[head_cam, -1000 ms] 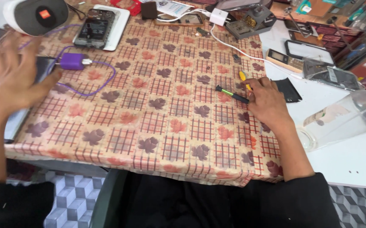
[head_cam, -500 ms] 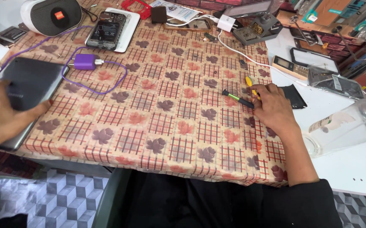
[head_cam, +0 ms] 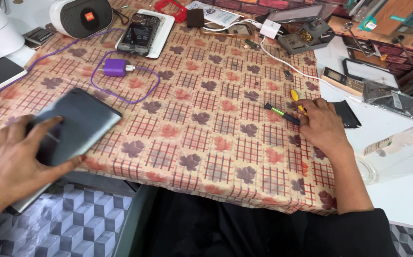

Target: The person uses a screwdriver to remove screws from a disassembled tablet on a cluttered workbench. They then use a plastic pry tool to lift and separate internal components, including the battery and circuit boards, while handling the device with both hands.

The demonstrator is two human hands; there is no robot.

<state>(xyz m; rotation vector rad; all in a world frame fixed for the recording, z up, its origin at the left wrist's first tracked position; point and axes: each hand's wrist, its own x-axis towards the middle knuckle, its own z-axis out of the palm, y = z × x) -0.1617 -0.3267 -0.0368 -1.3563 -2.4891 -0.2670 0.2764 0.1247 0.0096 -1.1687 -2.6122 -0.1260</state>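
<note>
Pressing flat, fingers spread, the left hand (head_cam: 18, 166) steadies a grey tablet (head_cam: 68, 131) overhanging the tablecloth's (head_cam: 206, 143) near edge. Farther right, the right hand (head_cam: 323, 126) rests loosely curled, fingertips touching a green-tipped screwdriver (head_cam: 282, 114); a purple charger (head_cam: 115, 68) lies beyond.

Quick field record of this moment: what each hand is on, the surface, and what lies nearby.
left hand: left hand lies flat on a dark grey tablet at the table's near left edge
right hand: right hand rests on the patterned tablecloth, fingertips at a green-and-black screwdriver
beside right hand: yellow-handled tool, partly hidden
centre left: purple charger with looped purple cable
far side: opened phone on a white tray; white speaker
right: clear plastic container lying on its side
</note>
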